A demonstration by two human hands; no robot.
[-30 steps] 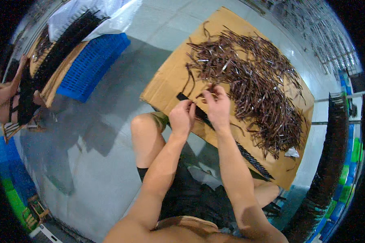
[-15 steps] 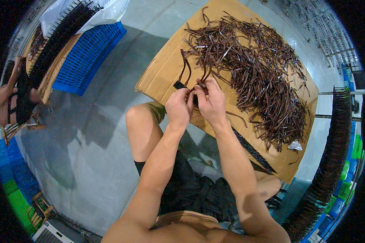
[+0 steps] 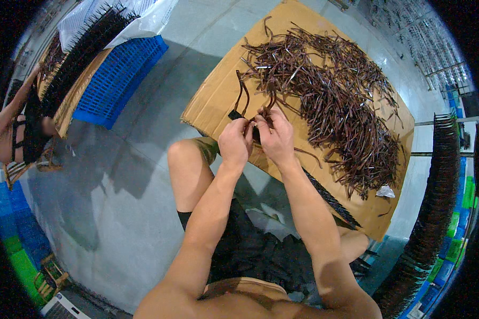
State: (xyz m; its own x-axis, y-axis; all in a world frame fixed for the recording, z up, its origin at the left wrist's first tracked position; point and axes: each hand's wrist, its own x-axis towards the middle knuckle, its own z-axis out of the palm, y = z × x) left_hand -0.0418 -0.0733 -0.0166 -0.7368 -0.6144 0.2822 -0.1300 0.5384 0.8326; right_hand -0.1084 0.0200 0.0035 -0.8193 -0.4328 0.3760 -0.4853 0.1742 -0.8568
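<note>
My left hand (image 3: 234, 142) and my right hand (image 3: 275, 136) meet over the near edge of a cardboard sheet, fingers pinched together. Between the fingertips is a thin brown piece, mostly hidden; it resembles the curved brown strips around it, which look like eyeglass temples. Just beyond my left hand lie a small black block (image 3: 234, 114) and a bent brown strip (image 3: 240, 87). A long black toothed strip (image 3: 332, 199) runs from beneath my hands toward the lower right. To the right of my hands spreads a big heap of brown strips (image 3: 335, 111).
The cardboard sheet (image 3: 210, 101) bears the heap and a crumpled white scrap (image 3: 385, 191). Along the right stands a long dark bristly row (image 3: 436, 207). At left are a blue perforated crate (image 3: 117, 80), a dark spiky row (image 3: 80, 58) and another person (image 3: 21, 127).
My hands stay together at the same spot, with the right fingers shifted slightly. The view has moved a little. At far left, the other person's arm has changed position.
</note>
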